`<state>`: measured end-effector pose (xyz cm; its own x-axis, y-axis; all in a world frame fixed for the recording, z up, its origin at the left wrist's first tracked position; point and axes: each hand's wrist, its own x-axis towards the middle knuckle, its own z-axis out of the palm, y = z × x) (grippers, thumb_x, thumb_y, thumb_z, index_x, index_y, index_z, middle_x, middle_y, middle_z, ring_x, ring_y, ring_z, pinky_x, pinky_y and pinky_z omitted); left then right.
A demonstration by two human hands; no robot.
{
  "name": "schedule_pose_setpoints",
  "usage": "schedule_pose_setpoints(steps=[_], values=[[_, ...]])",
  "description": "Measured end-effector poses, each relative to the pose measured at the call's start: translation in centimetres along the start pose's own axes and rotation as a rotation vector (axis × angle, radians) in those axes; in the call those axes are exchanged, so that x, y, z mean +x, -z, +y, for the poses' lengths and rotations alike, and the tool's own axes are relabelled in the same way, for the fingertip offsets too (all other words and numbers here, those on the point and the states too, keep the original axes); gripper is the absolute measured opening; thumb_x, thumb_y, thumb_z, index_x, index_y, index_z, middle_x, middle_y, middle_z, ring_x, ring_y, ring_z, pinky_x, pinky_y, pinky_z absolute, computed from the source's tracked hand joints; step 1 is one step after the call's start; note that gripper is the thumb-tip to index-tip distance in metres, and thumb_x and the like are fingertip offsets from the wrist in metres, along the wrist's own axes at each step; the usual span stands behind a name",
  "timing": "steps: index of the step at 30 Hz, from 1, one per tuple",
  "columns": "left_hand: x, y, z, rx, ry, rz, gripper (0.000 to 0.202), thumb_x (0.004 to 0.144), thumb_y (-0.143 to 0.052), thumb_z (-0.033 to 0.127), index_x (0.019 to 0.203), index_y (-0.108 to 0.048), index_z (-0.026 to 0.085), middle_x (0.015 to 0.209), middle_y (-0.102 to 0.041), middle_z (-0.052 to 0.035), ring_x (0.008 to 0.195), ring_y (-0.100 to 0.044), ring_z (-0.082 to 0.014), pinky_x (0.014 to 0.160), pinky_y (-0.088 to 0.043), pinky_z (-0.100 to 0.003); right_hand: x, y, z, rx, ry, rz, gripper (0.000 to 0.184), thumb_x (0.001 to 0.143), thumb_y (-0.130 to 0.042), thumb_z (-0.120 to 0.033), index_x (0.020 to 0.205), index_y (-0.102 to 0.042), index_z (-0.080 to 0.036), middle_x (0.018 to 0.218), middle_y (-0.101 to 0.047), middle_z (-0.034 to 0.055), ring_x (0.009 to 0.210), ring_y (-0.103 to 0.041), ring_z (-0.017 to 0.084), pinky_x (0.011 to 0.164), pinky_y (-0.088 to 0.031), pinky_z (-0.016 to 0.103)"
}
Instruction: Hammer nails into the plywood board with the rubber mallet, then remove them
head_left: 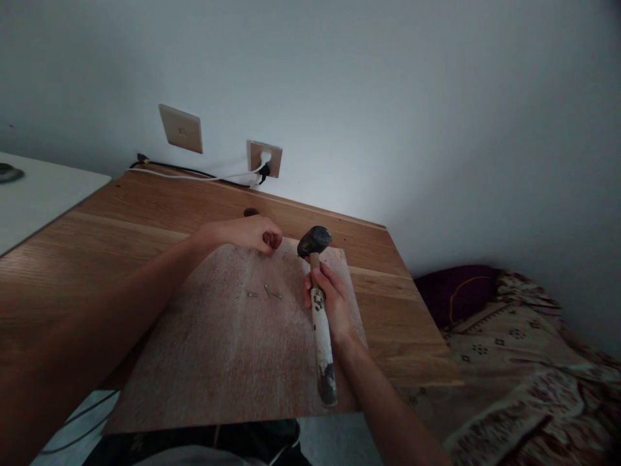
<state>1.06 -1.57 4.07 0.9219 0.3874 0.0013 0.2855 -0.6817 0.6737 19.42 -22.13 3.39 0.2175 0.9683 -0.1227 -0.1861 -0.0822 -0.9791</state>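
My right hand (334, 301) grips a mallet (324, 353) high on its pale, paint-stained handle, just below the black head. The mallet is over the right side of a reddish-brown wooden board (208, 362). My left hand (257, 234) is near the board's far edge, its fingers curled in a pinch. What they hold, if anything, is too small to tell. Several loose nails (272, 292) lie on the board between me and my left hand. A few small specks, perhaps nails, show near the far edge by the fingers.
The board rests on a wooden table (402, 323) against a white wall (388, 116). A dark round object (251, 211) lies behind my left hand. Cables run to a wall socket (274, 160). A white surface (43, 194) stands left; patterned bedding (514, 343) lies right.
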Motion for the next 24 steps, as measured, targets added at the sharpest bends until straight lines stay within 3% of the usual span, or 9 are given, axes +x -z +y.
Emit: schedule_pose_setpoints(steps=[24], values=[[0.2,-0.7,-1.5,-0.133,-0.057,0.062,0.009,0.078,-0.07,0.024,0.083,-0.069,0.017,0.08,-0.07,-0.0015,0.073,-0.063,-0.0162,0.07,-0.046,-0.027,0.1,0.0,0.5,-0.037,-0.024,-0.071,0.036,0.084,-0.072,-0.055,0.091,-0.061,-0.022,0.067,-0.058,-0.0049,0.043,-0.046,0.009,0.038,-0.033,0.024]])
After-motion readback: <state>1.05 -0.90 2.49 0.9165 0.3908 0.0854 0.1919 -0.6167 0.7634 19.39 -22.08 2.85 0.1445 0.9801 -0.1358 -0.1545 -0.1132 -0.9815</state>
